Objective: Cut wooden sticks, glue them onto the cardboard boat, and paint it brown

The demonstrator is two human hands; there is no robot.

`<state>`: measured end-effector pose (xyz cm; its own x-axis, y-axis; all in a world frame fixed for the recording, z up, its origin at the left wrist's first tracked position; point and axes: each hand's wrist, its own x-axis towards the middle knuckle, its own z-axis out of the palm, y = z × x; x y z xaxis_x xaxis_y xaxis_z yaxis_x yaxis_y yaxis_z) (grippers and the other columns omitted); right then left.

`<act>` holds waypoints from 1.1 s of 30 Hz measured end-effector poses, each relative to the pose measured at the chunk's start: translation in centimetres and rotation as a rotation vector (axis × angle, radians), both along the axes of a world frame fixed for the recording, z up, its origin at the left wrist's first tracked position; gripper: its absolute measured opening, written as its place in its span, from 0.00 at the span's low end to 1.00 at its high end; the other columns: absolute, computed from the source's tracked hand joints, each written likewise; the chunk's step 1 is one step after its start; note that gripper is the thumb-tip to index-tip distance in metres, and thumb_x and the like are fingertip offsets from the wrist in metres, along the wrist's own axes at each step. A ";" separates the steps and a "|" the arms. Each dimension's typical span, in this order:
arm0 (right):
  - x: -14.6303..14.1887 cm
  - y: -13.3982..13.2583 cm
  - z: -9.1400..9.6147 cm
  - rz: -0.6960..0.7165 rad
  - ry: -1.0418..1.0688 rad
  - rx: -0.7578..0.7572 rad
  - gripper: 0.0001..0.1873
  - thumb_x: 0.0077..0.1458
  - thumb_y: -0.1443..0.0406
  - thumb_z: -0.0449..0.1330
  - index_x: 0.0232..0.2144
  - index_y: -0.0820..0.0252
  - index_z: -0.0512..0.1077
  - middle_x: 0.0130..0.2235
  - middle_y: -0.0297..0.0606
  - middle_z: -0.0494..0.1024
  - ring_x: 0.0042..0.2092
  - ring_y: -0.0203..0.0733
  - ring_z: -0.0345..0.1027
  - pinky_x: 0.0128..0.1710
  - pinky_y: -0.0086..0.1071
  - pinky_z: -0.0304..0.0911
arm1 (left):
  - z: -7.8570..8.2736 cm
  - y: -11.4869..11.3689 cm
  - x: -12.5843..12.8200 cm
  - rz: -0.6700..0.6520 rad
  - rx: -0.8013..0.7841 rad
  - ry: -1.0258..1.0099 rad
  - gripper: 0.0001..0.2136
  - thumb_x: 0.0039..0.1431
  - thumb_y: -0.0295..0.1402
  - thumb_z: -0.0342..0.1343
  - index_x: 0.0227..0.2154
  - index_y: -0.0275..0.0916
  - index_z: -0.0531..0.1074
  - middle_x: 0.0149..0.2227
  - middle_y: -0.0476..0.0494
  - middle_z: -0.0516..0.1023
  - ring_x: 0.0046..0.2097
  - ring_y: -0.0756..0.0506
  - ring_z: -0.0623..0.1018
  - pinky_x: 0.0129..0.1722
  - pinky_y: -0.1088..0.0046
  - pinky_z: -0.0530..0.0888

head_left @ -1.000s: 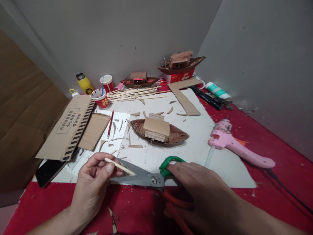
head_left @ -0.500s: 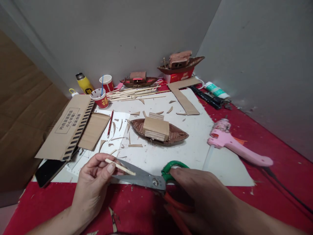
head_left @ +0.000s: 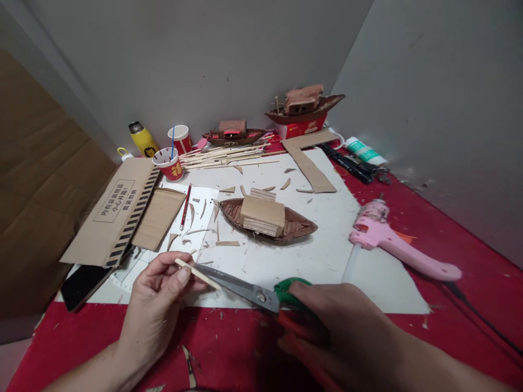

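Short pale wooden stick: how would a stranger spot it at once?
Find the white sheet on the red table. At its near edge, the left hand pinches the short pale wooden stick beside grey-bladed scissors. Unlike the longer pale sticks behind, it is held.

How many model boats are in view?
3: a tan-roofed boat on the white sheet, a small boat behind the sticks, another boat on a red box.

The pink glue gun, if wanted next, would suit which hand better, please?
Probably the right hand: the glue gun lies nearer, though that hand must first release the scissors. The left hand, farther away, holds a pale stick.
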<state>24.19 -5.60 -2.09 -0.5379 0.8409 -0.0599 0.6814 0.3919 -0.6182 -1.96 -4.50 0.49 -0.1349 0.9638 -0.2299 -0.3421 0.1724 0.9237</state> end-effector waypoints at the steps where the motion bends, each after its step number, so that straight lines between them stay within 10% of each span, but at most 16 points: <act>1: 0.0 0.0 0.1 0.001 0.021 0.024 0.14 0.53 0.58 0.62 0.24 0.54 0.61 0.24 0.29 0.70 0.24 0.36 0.59 0.25 0.30 0.51 | 0.0 0.0 0.0 0.003 0.002 0.000 0.11 0.44 0.33 0.75 0.32 0.40 0.82 0.26 0.50 0.83 0.26 0.51 0.83 0.30 0.81 0.80; 33: -0.2 0.0 -0.3 -0.012 -0.052 0.187 0.19 0.49 0.51 0.67 0.28 0.55 0.64 0.29 0.35 0.72 0.29 0.43 0.63 0.29 0.35 0.53 | -0.7 -1.3 -0.9 -0.015 0.182 0.167 0.08 0.51 0.29 0.71 0.34 0.44 0.81 0.30 0.49 0.85 0.30 0.48 0.84 0.34 0.77 0.82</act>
